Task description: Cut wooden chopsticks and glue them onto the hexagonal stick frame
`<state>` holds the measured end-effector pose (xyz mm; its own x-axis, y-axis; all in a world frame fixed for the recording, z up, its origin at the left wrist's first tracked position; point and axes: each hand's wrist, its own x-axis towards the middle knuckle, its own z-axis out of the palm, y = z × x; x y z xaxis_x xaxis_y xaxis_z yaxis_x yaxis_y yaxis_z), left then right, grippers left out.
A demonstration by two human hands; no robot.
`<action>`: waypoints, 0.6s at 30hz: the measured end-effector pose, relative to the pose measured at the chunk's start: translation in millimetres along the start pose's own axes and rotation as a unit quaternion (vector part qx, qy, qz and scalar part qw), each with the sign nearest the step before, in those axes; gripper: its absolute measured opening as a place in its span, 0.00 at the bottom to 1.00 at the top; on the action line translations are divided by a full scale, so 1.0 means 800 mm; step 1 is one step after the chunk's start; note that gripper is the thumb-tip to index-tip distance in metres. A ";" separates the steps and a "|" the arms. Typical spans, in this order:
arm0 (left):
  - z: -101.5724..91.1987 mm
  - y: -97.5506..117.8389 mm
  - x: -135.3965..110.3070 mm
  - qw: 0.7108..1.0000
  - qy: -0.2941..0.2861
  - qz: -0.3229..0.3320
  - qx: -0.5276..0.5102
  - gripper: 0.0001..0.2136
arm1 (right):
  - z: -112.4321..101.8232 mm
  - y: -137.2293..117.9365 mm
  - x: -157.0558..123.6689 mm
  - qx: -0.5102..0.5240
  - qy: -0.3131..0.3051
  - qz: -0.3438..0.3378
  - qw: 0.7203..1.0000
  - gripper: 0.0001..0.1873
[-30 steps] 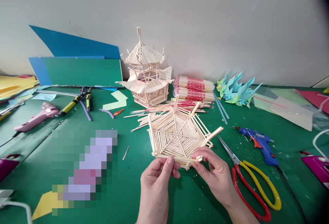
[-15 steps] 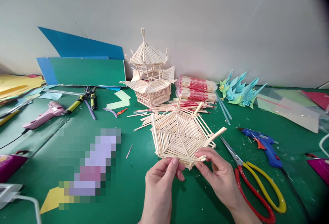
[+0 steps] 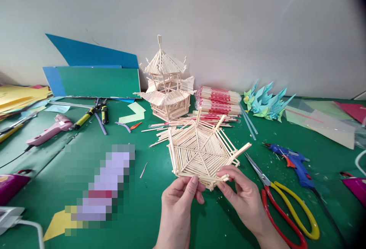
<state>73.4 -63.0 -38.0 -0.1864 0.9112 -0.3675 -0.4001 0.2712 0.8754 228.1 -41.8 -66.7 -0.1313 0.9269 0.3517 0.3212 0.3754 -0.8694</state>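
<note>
Two hands pinch the near rim of a hexagonal stick panel, held just above the table.

The left hand (image 3: 178, 199) and right hand (image 3: 243, 193) each have their grip clamped on the near edge of the stick panel (image 3: 200, 150), which tilts over the green table (image 3: 137, 218). Light, even pressure from both sides should spare the joints. Scissors (image 3: 286, 207) and a glue gun (image 3: 291, 161) lie to the right, and a stick pagoda (image 3: 166, 89) stands beyond.

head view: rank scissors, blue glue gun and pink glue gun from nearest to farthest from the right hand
1. scissors, just right of the right hand, which pinches the stick hexagon.
2. blue glue gun, farther right and back.
3. pink glue gun, far over on the left side.
</note>
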 end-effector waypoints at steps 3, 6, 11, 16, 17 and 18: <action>0.001 0.000 0.001 1.000 0.000 -0.002 -0.007 0.10 | 0.000 -0.001 0.000 0.005 0.000 -0.003 1.000 0.07; 0.000 -0.002 0.001 1.000 0.000 0.005 -0.015 0.10 | -0.001 -0.003 0.000 0.010 -0.003 -0.001 1.000 0.07; -0.004 -0.002 -0.004 0.999 0.019 0.032 -0.029 0.10 | 0.000 -0.001 0.001 0.023 -0.016 0.010 1.000 0.08; -0.008 0.005 -0.011 0.998 0.028 0.047 -0.029 0.11 | -0.006 -0.002 -0.006 -0.011 0.002 0.016 1.000 0.17; -0.008 0.006 -0.012 0.998 0.024 0.046 -0.030 0.11 | -0.008 -0.005 -0.008 -0.028 0.021 0.011 0.999 0.19; -0.008 0.007 -0.014 0.998 0.019 0.044 -0.033 0.10 | -0.010 -0.008 -0.012 -0.045 0.042 -0.001 0.998 0.20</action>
<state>67.7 -73.4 -30.8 -0.2567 0.9179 -0.3025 -0.4380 0.1685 0.8831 234.6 -52.8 -61.4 -0.0535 0.9217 0.3841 0.4039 0.3717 -0.8359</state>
